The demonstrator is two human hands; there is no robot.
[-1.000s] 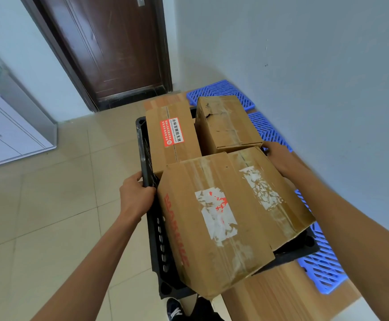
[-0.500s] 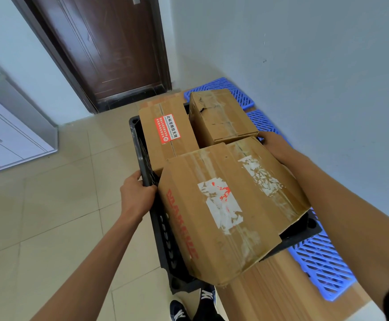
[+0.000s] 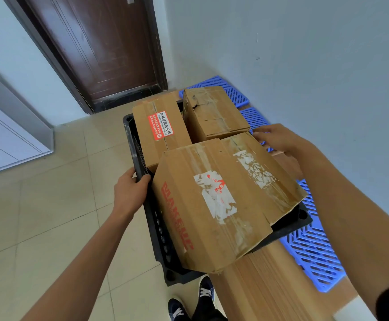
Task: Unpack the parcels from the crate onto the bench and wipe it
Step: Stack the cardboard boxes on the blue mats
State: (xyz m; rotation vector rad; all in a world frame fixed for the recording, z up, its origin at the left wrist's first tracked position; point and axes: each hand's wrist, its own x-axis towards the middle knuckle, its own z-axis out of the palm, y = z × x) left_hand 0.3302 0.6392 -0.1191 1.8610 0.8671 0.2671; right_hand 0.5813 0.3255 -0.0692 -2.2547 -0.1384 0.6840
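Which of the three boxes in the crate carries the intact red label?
The far-left box: its red label is whole. The near big box has torn-off labels; the far-right box shows none.

Crate interior hidden under parcels; bench cut off at 5 o'clock; cabinet cut at 9 o'clock.

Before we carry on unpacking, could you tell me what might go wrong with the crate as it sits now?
The black crate overhangs the wooden bench toward the floor, gripped only by the left hand, so it could tip. The large tilted box juts past the crate's near rim and might slide out. The right hand seems open beside it.
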